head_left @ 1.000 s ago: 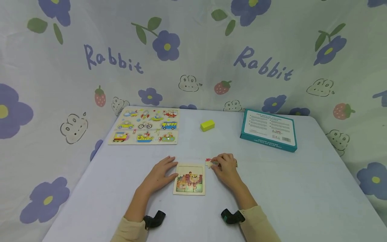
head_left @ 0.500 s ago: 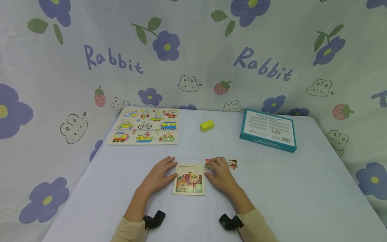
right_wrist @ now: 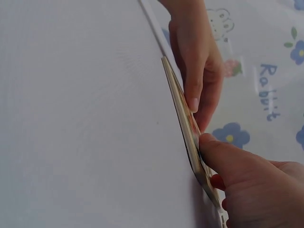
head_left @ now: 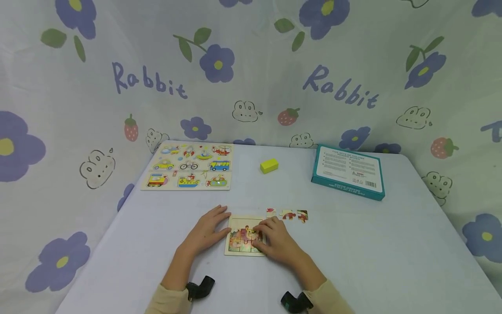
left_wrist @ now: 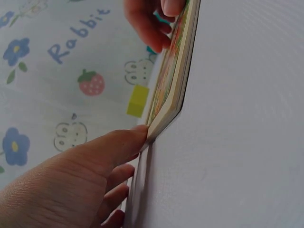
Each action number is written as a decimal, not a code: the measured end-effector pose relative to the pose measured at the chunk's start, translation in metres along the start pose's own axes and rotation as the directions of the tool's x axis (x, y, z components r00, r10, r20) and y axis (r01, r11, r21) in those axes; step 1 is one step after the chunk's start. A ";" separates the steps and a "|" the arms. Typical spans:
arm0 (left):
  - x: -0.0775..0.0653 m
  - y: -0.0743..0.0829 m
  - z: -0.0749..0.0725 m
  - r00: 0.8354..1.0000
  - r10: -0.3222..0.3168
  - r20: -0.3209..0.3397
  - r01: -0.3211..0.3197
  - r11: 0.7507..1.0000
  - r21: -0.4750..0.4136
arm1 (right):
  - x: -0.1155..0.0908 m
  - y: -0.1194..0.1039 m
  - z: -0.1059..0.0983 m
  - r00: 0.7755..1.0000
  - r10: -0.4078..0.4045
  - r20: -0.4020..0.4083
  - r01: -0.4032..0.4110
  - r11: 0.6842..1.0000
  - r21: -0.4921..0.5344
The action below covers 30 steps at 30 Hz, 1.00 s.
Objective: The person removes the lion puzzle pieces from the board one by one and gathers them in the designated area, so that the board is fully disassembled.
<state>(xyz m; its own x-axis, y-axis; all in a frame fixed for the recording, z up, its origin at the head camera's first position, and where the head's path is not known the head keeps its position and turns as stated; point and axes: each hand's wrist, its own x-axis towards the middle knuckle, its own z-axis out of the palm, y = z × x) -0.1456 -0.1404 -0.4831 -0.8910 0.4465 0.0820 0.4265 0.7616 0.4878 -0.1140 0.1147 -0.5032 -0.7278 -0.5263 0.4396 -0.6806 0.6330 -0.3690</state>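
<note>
A small wooden jigsaw puzzle [head_left: 245, 254] lies in its square frame on the white table, its lower part filled with picture pieces. My left hand [head_left: 206, 229] touches the frame's left side with fairly straight fingers; in the left wrist view its thumb [left_wrist: 126, 142] rests at the frame's corner. Over the puzzle's right side is my right hand [head_left: 277, 240], its thumb and fingertips spread apart on the pieces. I see no piece lifted in it. Behind that hand lie three loose jigsaw pieces: a pink-marked one [head_left: 270, 212], a reddish one [head_left: 288, 215] and a dark-cornered one [head_left: 302, 215].
A vehicle picture board [head_left: 188, 168] lies at the back left of the table. Behind the puzzle stands a yellow block [head_left: 269, 165]. A teal-edged box [head_left: 348, 172] lies at the back right, in front of a printed cloth [head_left: 251, 78].
My right hand has moved left and nearer, from the loose pieces onto the puzzle's right side, uncovering the loose pieces. My left hand has stayed at the frame.
</note>
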 end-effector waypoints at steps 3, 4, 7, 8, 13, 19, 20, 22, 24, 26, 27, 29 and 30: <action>-0.001 0.000 0.000 1.000 0.005 -0.006 -0.005 1.000 -0.002 | -0.001 -0.003 0.000 1.000 0.001 0.020 -0.001 1.000 -0.017; -0.002 0.000 0.000 1.000 0.007 -0.006 -0.007 1.000 -0.002 | -0.002 -0.003 0.000 1.000 -0.002 0.021 0.002 1.000 -0.024; -0.002 0.000 0.000 1.000 0.014 -0.005 -0.014 1.000 0.005 | -0.002 -0.005 0.000 1.000 -0.019 0.000 0.019 1.000 -0.025; -0.002 0.000 0.001 1.000 0.017 -0.003 -0.017 1.000 0.007 | -0.003 -0.005 -0.001 1.000 -0.024 -0.008 0.024 0.999 -0.027; -0.002 -0.001 0.001 1.000 0.027 0.006 -0.027 0.999 0.022 | -0.006 -0.005 -0.001 1.000 -0.016 -0.024 0.015 0.999 -0.043; -0.002 -0.001 0.001 0.999 0.048 -0.008 -0.048 0.999 0.025 | -0.009 -0.006 -0.001 0.999 0.016 -0.029 -0.017 0.999 -0.037; -0.002 -0.002 0.001 0.998 0.056 -0.009 -0.056 0.998 0.027 | -0.009 -0.007 -0.002 0.999 0.020 -0.035 -0.021 0.999 -0.035; -0.001 -0.002 0.001 0.996 0.084 -0.007 -0.084 0.996 0.020 | -0.010 -0.008 -0.003 0.999 0.029 -0.043 -0.030 0.999 -0.034; 0.000 -0.001 0.001 0.994 0.107 0.006 -0.107 0.994 0.013 | -0.009 -0.009 -0.004 0.998 0.040 -0.043 -0.041 0.999 -0.033; 0.001 0.000 0.002 0.991 0.129 0.022 -0.129 0.992 0.001 | -0.009 -0.009 -0.004 0.998 0.051 -0.038 -0.052 0.998 -0.024; 0.002 0.001 0.002 0.990 0.136 0.030 -0.136 0.991 -0.004 | -0.009 -0.009 -0.004 0.998 0.058 -0.034 -0.059 0.998 -0.017; 0.002 0.003 0.002 0.990 0.135 0.045 -0.135 0.991 -0.004 | -0.008 -0.009 -0.004 0.997 0.069 -0.027 -0.069 0.998 0.001; 0.002 0.003 0.002 0.989 0.137 0.047 -0.137 0.991 -0.004 | -0.008 -0.009 -0.004 0.997 0.071 -0.026 -0.071 0.997 0.014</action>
<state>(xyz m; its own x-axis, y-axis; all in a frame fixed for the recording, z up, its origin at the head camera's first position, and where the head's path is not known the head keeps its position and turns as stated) -0.1456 -0.1359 -0.4833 -0.8159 0.5682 0.1070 0.5438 0.6912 0.4759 -0.1017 0.1158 -0.4998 -0.7720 -0.4650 0.4334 -0.6284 0.6608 -0.4104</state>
